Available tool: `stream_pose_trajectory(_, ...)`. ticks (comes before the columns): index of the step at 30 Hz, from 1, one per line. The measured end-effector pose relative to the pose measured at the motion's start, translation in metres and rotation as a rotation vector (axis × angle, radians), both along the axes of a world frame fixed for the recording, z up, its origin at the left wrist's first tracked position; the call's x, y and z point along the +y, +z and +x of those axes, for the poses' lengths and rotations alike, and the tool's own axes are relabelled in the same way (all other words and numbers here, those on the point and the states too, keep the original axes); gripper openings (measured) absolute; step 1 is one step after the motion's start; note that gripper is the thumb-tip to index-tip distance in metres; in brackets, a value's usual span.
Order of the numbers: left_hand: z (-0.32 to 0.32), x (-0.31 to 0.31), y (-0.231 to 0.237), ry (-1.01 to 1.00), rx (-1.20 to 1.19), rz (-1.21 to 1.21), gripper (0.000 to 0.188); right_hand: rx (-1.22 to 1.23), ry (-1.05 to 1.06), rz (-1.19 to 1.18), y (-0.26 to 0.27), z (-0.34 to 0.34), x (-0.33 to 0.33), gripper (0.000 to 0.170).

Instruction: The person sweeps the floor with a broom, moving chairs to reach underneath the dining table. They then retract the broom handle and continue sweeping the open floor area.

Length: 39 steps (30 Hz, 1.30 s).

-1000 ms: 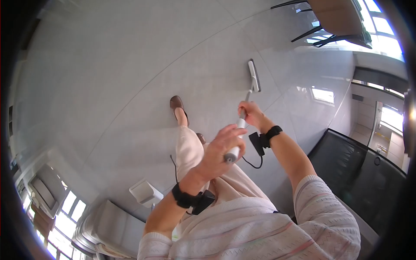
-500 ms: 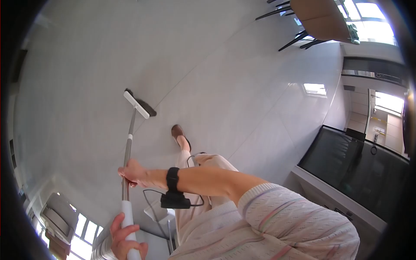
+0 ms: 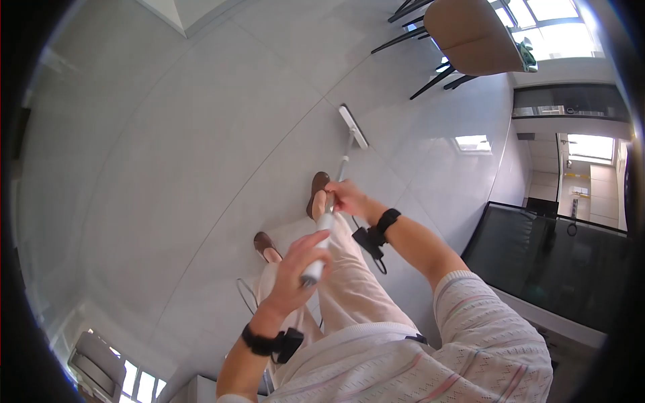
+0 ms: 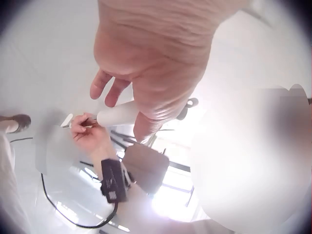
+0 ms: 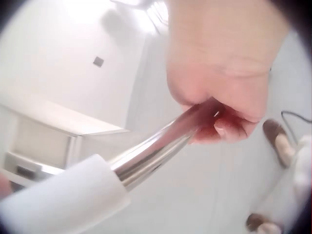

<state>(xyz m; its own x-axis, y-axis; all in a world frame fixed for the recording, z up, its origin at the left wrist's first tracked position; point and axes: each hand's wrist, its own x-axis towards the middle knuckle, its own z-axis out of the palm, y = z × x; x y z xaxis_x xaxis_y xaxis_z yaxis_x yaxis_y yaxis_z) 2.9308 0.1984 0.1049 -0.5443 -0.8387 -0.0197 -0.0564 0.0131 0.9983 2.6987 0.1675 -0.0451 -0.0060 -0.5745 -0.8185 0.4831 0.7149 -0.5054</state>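
In the head view a broom with a narrow white head [image 3: 353, 125] and dark bristles stands on the floor, upper middle. The left hand [image 3: 293, 272] grips its white handle sleeve [image 3: 323, 236] near the top end. Farther down, the right hand [image 3: 351, 200] is curled round the metal pole. In the right wrist view the shiny pole [image 5: 151, 150] runs from the white sleeve [image 5: 63, 200] into the fingers of the right hand [image 5: 219, 73]. The left wrist view shows the left hand [image 4: 156, 58] over the white sleeve [image 4: 117, 114].
Grey tiled floor [image 3: 168, 161] surrounds the person's brown shoes [image 3: 318, 191]. A tan chair [image 3: 470, 33] with black legs stands at the upper right. A dark glass-topped unit [image 3: 537, 255] is at the right, and a white corner block [image 3: 185, 13] at the top.
The broom head has swung from the left side to the upper middle right, and both hands have moved right with the handle. The feet now show farther apart, and the view has shifted.
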Motion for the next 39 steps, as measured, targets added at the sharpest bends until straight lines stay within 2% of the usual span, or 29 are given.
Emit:
stream_pose_trajectory(2,-0.029,-0.013,-0.008,-0.05,0.05,0.154,0.016,0.161,0.155,0.243,0.005,-0.026,-0.016,0.009)
stream_pose_trajectory(3,-0.029,-0.02,-0.007,-0.048,0.045,0.18,0.016,-0.002,0.313,0.068,-0.037,-0.041,-0.005,0.007)
stream_pose_trajectory(5,-0.012,-0.03,0.016,-0.01,-0.101,0.227,0.017,0.686,0.802,-1.216,-0.09,-0.021,0.007,0.013)
stream_pose_trajectory(6,0.0,-0.031,0.029,0.055,-0.151,0.21,0.017,0.6,1.182,-0.615,-0.023,0.009,-0.018,0.018)
stream_pose_trajectory(7,0.01,-0.035,0.049,0.08,-0.233,0.261,0.018,0.097,0.553,-0.548,-0.034,0.038,-0.013,0.022)
stream_pose_trajectory(8,0.011,-0.037,0.071,0.118,-0.325,0.255,0.02,0.167,0.819,-0.541,-0.067,0.066,-0.013,0.02)
stream_pose_trajectory(9,0.009,-0.04,0.09,0.116,-0.384,0.226,0.021,0.089,0.558,0.192,0.027,0.083,-0.055,0.023)
stream_pose_trajectory(11,-0.022,-0.071,0.133,0.037,-0.417,0.125,0.02,-0.208,0.409,0.159,0.062,0.08,-0.075,0.027)
stream_pose_trajectory(12,-0.038,-0.085,0.15,-0.039,-0.441,0.025,0.019,-0.212,0.412,0.143,0.075,0.071,-0.088,0.027)
stream_pose_trajectory(14,-0.063,-0.105,0.172,-0.042,-0.44,-0.035,0.02,-0.393,0.331,0.071,0.102,0.048,-0.108,0.029)
stream_pose_trajectory(19,-0.115,-0.149,0.176,-0.038,-0.373,-0.104,0.022,-0.363,0.314,0.02,0.139,-0.029,-0.154,0.028)
stream_pose_trajectory(21,-0.136,-0.171,0.146,-0.175,-0.258,-0.055,0.021,-0.212,0.1,0.095,0.154,-0.086,-0.167,0.032)
stream_pose_trajectory(23,-0.182,-0.196,0.114,-0.188,-0.145,-0.084,0.024,-0.151,0.05,0.075,0.153,-0.136,-0.169,0.029)
stream_pose_trajectory(25,-0.23,-0.211,0.068,-0.254,-0.037,-0.124,0.035,-0.067,0.105,0.193,0.173,-0.176,-0.175,0.025)
stream_pose_trajectory(26,-0.246,-0.218,0.062,-0.247,-0.034,-0.127,0.035,-0.067,0.07,0.184,0.171,-0.191,-0.173,0.027)
stream_pose_trajectory(28,-0.269,-0.234,0.056,-0.448,-0.082,-0.126,0.044,-0.064,0.035,0.184,0.17,-0.214,-0.17,0.029)
stream_pose_trajectory(30,-0.266,-0.262,0.053,-0.437,-0.113,-0.073,0.044,-0.059,-0.11,0.293,0.172,-0.231,-0.178,0.027)
stream_pose_trajectory(32,-0.246,-0.301,0.044,-0.438,-0.161,-0.033,0.044,-0.097,-0.158,0.495,0.18,-0.25,-0.179,0.03)
stream_pose_trajectory(34,-0.214,-0.343,0.015,-0.362,-0.354,-0.005,0.039,0.0,-0.153,0.619,0.2,-0.267,-0.173,0.039)
stream_pose_trajectory(36,-0.183,-0.379,-0.022,-0.302,-0.488,-0.032,0.034,0.204,0.033,0.677,0.229,-0.283,-0.182,0.048)
stream_pose_trajectory(39,-0.154,-0.425,-0.034,-0.324,-0.608,0.09,0.031,0.307,0.075,0.702,0.261,-0.282,-0.218,0.043)
